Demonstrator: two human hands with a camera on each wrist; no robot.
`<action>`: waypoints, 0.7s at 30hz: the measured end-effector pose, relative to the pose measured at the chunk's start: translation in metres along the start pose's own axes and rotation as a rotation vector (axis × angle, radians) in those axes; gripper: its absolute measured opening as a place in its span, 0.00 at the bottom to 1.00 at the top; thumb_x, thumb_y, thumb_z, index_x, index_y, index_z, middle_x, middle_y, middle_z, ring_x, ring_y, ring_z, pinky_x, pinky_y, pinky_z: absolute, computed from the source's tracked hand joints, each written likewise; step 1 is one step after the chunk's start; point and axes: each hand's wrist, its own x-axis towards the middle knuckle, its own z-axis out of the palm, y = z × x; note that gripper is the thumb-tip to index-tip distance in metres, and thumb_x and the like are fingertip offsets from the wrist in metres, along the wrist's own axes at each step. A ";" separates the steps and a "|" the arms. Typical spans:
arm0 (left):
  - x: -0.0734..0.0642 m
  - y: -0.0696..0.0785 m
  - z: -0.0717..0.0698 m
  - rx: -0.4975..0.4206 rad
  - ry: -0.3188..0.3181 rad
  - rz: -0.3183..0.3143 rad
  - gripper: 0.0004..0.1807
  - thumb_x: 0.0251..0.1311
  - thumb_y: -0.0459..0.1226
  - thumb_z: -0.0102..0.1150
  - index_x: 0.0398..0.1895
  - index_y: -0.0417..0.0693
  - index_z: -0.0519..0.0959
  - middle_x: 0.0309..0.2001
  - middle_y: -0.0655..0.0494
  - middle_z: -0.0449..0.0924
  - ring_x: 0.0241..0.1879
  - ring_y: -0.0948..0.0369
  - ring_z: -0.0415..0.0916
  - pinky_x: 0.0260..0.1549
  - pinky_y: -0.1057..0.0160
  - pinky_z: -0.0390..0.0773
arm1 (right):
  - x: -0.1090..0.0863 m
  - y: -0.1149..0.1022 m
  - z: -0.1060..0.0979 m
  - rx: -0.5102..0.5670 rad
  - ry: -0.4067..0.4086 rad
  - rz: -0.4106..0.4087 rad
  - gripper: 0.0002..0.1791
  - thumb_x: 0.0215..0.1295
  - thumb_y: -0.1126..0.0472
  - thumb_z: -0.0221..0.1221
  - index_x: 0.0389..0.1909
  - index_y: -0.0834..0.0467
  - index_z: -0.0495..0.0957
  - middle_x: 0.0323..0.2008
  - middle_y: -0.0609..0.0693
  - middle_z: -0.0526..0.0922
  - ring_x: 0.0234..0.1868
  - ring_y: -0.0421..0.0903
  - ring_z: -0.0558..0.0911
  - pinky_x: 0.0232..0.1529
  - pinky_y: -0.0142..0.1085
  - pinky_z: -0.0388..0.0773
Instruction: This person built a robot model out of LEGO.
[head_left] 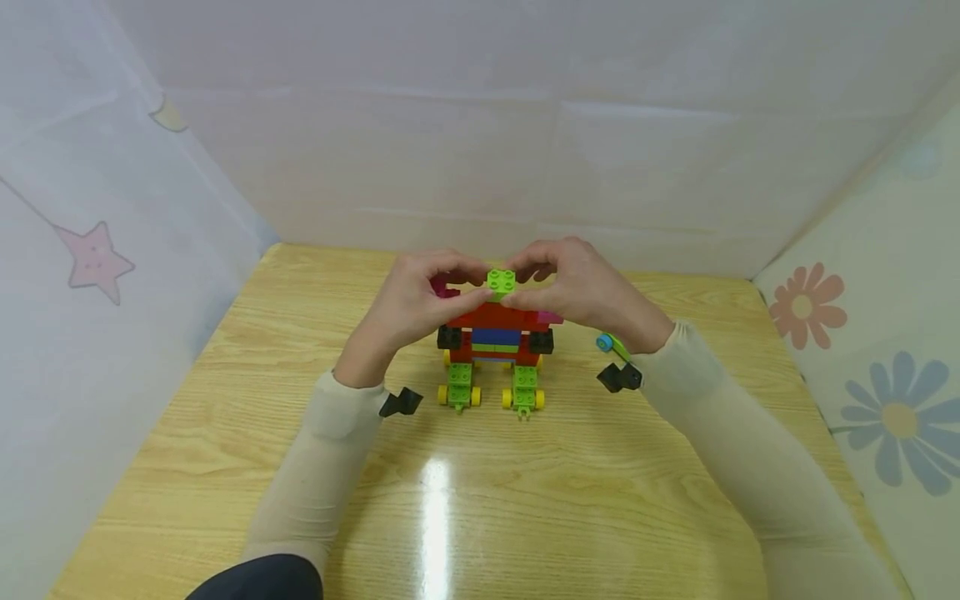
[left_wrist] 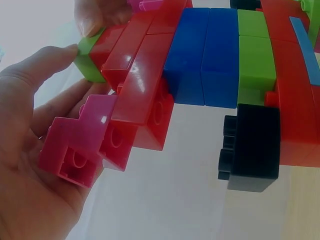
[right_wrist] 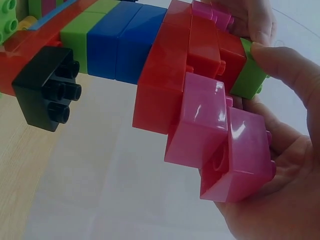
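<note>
A tall toy-brick figure stands on the table, topped by a lime-green brick (head_left: pixel 501 282). My left hand (head_left: pixel 416 300) pinches this brick from the left, thumb in front and fingers behind. From the right, my right hand (head_left: pixel 581 287) pinches the same brick. Below it come red bricks (left_wrist: pixel 142 75), then blue bricks (left_wrist: pixel 200 57) and a green layer (left_wrist: pixel 256 57). Stepped pink bricks (left_wrist: pixel 85 132) jut out within the left palm's curve; more pink bricks (right_wrist: pixel 200 120) stick out near the right palm. A black brick (left_wrist: pixel 255 147) projects on either side lower down.
Green wheeled bases (head_left: pixel 460 382) with yellow wheels (head_left: pixel 540 398) carry the figure on the wooden table (head_left: pixel 315 467). A small green piece with a blue round end (head_left: pixel 604 342) lies by the right wrist. Printed cloth (head_left: pixel 480 167) surrounds the table's back and sides.
</note>
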 end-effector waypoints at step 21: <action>0.000 -0.002 -0.001 -0.040 -0.007 -0.009 0.14 0.71 0.41 0.77 0.56 0.50 0.93 0.51 0.56 0.94 0.47 0.62 0.89 0.44 0.66 0.89 | -0.009 0.001 0.001 0.019 0.045 0.000 0.20 0.72 0.48 0.75 0.63 0.42 0.90 0.59 0.44 0.90 0.59 0.49 0.85 0.63 0.53 0.86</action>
